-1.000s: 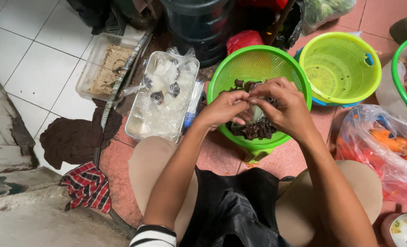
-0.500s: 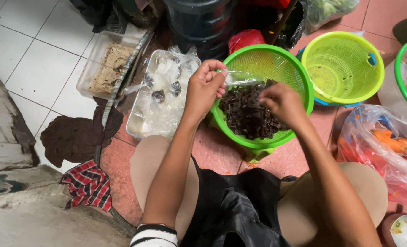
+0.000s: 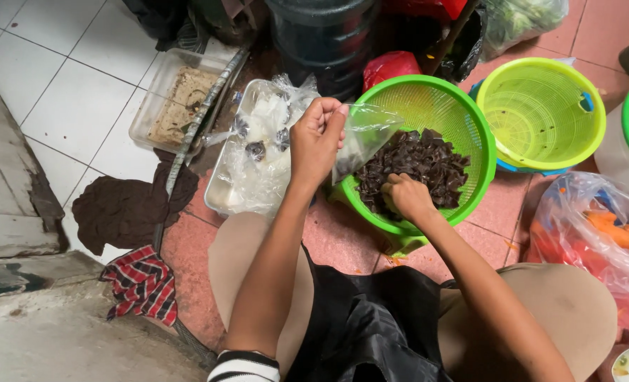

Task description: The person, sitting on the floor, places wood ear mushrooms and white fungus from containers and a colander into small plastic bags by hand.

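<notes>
My left hand [image 3: 317,140] is raised over the near-left rim of a green colander basket [image 3: 463,113] and pinches the top of a clear plastic bag [image 3: 362,134]. The bag hangs open toward the basket. My right hand [image 3: 406,197] is down inside the basket, fingers closed in a heap of dark brown, wrinkled mushroom pieces [image 3: 427,164]. I am crouched on the floor with my knees on either side.
A clear tray [image 3: 224,185] of filled small plastic bags lies left of the basket. A second clear tray [image 3: 160,106] sits further left, an empty lime colander [image 3: 540,113] to the right, a bag with orange contents [image 3: 597,233] at right, cloths [image 3: 127,209] on the tiles.
My left hand went to the basket's left rim and now holds the clear bag up open. My right hand dropped into the dark pieces at the basket's near side.
</notes>
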